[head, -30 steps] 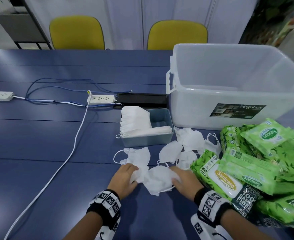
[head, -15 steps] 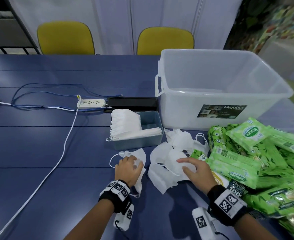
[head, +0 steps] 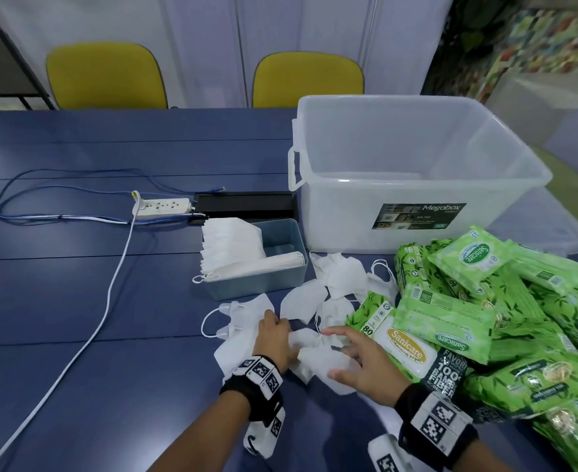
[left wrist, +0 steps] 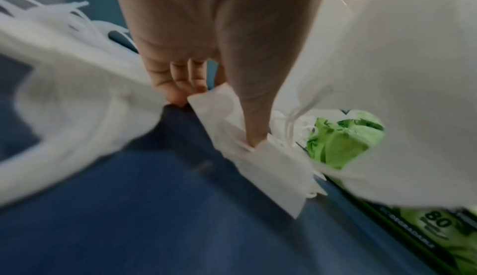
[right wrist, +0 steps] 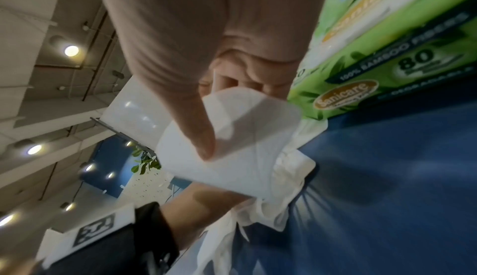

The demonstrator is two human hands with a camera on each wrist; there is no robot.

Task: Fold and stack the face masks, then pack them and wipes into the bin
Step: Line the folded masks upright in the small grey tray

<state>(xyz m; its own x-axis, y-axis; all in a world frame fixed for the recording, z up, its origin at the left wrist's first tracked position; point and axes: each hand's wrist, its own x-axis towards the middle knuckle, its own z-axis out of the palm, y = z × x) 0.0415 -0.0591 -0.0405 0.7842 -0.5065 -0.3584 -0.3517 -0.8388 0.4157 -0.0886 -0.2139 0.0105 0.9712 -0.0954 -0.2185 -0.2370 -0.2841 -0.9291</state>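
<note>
A crumpled white face mask (head: 316, 357) lies on the blue table (head: 110, 386) between my hands. My left hand (head: 282, 335) pinches its left end, thumb on top (left wrist: 219, 118). My right hand (head: 333, 352) grips its right side between thumb and fingers (right wrist: 227, 116). Another mask (head: 243, 315) sits under and left of my left wrist. Several loose masks (head: 338, 281) lie just beyond my hands. Folded masks (head: 233, 253) stand stacked in a small grey-blue box (head: 280, 284). Green wipes packs (head: 451, 318) are heaped at the right. The big clear bin (head: 417, 172) stands behind them.
A white power strip (head: 161, 206) with white and blue cables (head: 103, 301) crosses the table's left half. A black tray (head: 243, 204) lies behind the small box. Two yellow chairs (head: 107, 76) stand at the far edge.
My left hand left the mask at the left and moved right onto the middle mask. My right hand drew that mask nearer and now grips it.
</note>
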